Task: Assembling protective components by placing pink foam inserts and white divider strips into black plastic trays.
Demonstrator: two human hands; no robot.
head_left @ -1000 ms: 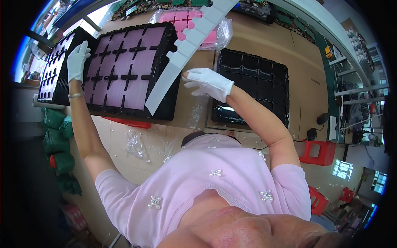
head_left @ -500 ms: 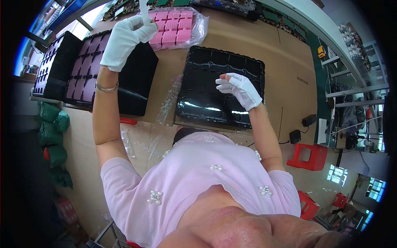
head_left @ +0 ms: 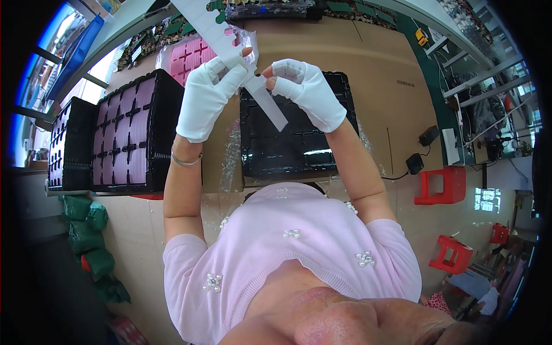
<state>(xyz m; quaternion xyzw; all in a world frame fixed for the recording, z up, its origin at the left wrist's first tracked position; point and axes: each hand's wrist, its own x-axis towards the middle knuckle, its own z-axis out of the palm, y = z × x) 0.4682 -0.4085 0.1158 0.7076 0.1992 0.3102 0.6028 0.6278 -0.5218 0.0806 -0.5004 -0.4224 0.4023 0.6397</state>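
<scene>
We've got strip [head_left: 221,43] pinched in left hand [head_left: 211,95], lower end over black tray [head_left: 282,141]. Right hand [head_left: 305,89] curled close, can't tell if gripping. Uneven tug could crease strip, slack pinch drop it.

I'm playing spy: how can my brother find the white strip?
Find the brown cardboard, then the black tray on it. By the tray's top left corner in the picture, the left hand holds the white strip. Unlike the white gloves, it's long, flat and notched along one edge.
</scene>
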